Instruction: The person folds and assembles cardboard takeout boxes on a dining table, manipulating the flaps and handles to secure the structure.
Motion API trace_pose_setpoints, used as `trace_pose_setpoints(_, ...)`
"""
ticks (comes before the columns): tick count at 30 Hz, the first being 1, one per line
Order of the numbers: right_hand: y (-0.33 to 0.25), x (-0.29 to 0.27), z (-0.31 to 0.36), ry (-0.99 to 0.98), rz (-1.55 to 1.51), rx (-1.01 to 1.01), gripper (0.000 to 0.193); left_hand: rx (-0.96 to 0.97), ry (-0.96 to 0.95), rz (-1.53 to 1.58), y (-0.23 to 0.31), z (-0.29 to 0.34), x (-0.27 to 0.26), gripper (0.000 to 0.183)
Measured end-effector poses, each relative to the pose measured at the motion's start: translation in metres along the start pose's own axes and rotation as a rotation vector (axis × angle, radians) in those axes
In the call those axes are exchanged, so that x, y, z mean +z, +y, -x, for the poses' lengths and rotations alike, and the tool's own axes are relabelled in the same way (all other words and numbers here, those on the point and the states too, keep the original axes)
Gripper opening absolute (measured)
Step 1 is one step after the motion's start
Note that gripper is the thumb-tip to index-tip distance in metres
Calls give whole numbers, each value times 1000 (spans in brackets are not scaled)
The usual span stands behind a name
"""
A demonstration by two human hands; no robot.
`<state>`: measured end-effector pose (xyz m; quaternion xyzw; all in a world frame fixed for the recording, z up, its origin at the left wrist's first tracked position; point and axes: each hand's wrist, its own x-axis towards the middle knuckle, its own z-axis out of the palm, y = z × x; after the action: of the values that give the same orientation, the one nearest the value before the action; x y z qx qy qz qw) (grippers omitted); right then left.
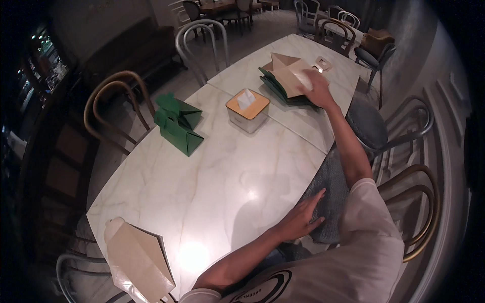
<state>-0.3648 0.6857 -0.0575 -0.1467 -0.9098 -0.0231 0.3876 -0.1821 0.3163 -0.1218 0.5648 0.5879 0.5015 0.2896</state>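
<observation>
At the far right of the table, my right hand (pixel 317 90) is on a brown paper bag (pixel 288 70), its fingers closed over the bag's near right side. Beneath that bag lie green folded bags (pixel 275 88), partly covered. My left hand (pixel 303 219) hovers by the table's near edge, fingers apart and nothing in it. A small cream piece with a cut-out (pixel 323 63) lies just beyond my right hand.
A tissue box (pixel 247 108) with a wooden lid stands mid-table. Left of it is a green gift bag (pixel 179 123) with a ribbon. Another brown paper bag (pixel 139 260) rests at the near left corner. Chairs surround the marble table (pixel 227 187), including a grey-seated chair (pixel 366 123) at right.
</observation>
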Motion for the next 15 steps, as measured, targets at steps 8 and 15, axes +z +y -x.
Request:
trace_pose_setpoints(8,-21,-16,40,-591,92,38,64,23,4,-6,-1,0,3,87)
trace_pose_setpoints(15,-9,-34,67,-537,17,-155,32,18,9,-8,-1,0,3,85)
